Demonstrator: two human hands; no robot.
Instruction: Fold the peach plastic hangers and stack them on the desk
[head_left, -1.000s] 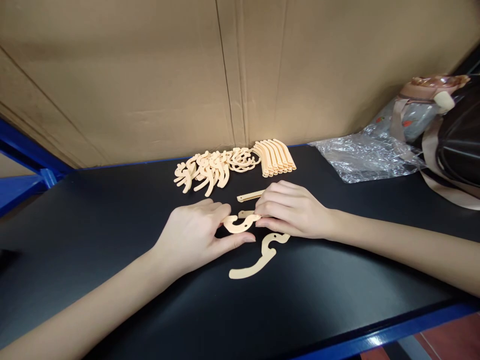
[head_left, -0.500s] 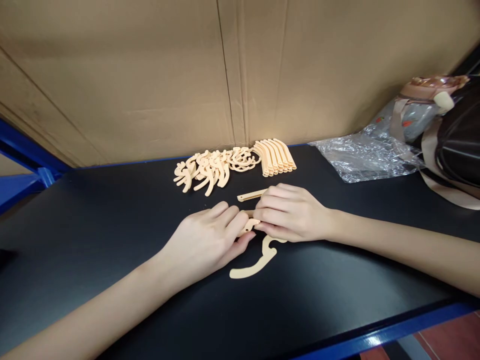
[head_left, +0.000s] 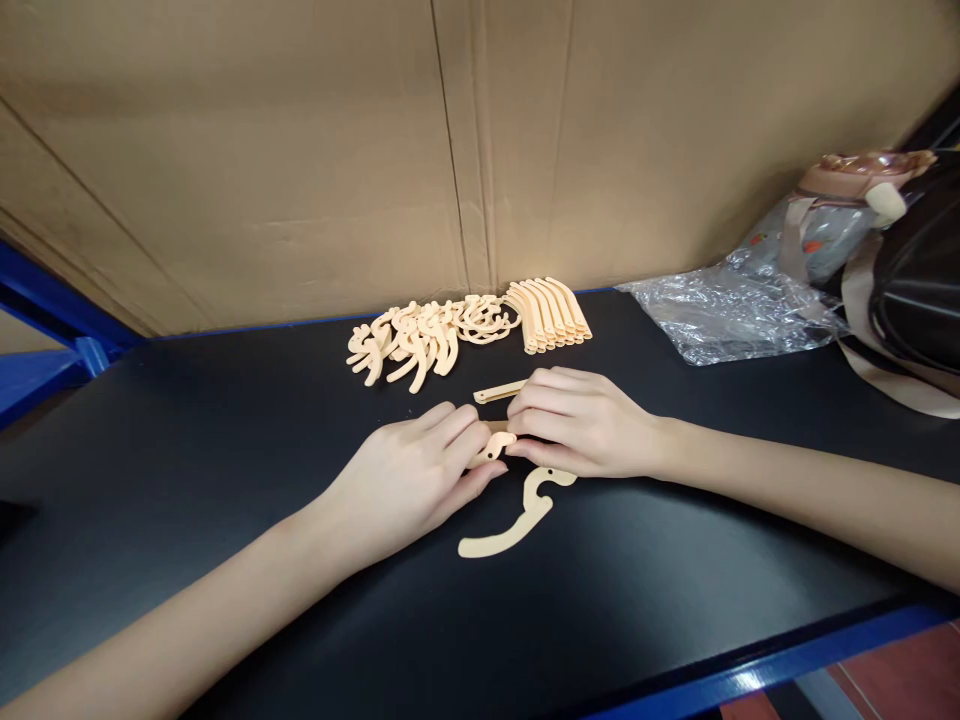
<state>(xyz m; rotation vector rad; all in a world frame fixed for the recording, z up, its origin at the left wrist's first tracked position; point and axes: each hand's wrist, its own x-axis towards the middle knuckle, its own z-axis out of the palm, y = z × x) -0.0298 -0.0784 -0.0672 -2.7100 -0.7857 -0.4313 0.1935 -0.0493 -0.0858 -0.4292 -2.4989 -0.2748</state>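
Note:
My left hand (head_left: 409, 480) and my right hand (head_left: 581, 420) meet at the middle of the black table (head_left: 187, 450), both pinching a small curved wooden piece (head_left: 496, 443), mostly hidden under the fingers. A long curved wooden piece (head_left: 517, 520) lies flat just in front of my hands. A short straight wooden strip (head_left: 499, 391) lies just behind my right hand's fingers.
A pile of curly wooden cut-outs (head_left: 420, 338) and a row of stacked curved strips (head_left: 549, 313) lie at the back by the cardboard wall (head_left: 300, 150). Crumpled clear plastic (head_left: 731, 315) and a dark bag (head_left: 911, 290) sit at the right. A blue frame edge (head_left: 787, 665) runs along the front.
My left hand's fingers have closed over the small curved piece, which showed openly a second ago. My right hand has barely shifted.

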